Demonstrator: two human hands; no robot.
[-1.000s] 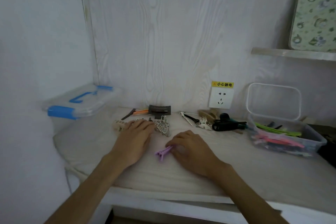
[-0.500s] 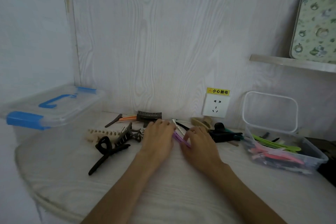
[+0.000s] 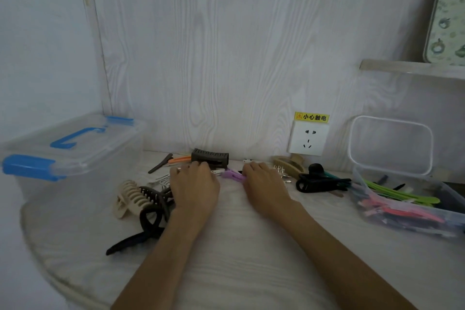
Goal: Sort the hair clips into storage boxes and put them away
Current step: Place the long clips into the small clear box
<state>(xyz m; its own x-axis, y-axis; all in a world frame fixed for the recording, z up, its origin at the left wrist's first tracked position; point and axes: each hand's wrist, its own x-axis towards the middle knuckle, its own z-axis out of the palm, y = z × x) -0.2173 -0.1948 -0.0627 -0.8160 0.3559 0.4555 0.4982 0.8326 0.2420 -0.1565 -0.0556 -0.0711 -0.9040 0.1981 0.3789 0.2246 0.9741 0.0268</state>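
Centre frame, both hands lie palm-down among loose clips; left hand flat, fingers together; right hand touches a purple clip, grip unclear; pinch it firmly, then carry right to the open box.

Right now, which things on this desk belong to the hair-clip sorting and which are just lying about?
Part of the job:
purple clip at the right hand
beige claw clip
black claw clips
open box of clips
lidded box, blue latches
left hand

Lying about:
wall socket
patterned board on the shelf
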